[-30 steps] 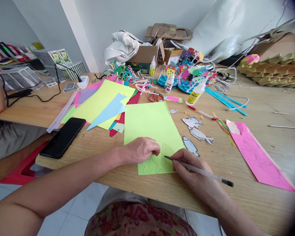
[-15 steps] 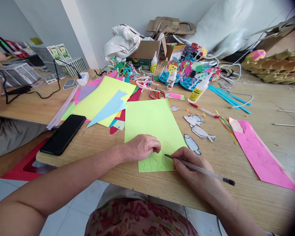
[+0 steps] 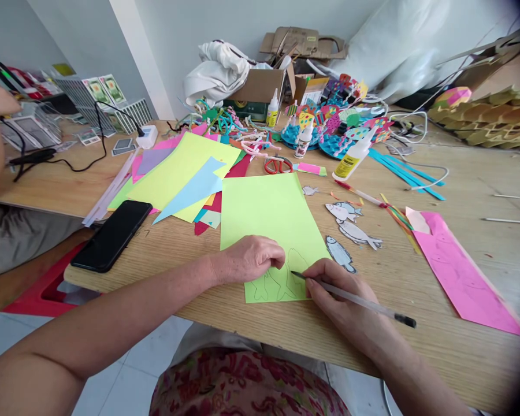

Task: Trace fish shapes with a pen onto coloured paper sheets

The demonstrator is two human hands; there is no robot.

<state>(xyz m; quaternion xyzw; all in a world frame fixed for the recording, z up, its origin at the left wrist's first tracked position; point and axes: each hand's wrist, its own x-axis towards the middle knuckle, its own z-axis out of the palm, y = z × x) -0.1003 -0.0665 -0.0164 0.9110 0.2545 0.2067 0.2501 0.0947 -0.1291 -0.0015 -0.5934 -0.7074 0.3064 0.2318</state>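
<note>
Light-green paper sheet at the table's near edge: left hand curled, pressing it; right hand pinching a thin clear pen.

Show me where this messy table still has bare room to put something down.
Bare wood shows right of the long pink paper strip, and between the black phone and light green sheet. The back, around the white glue bottle and red scissors, is crowded.
</note>
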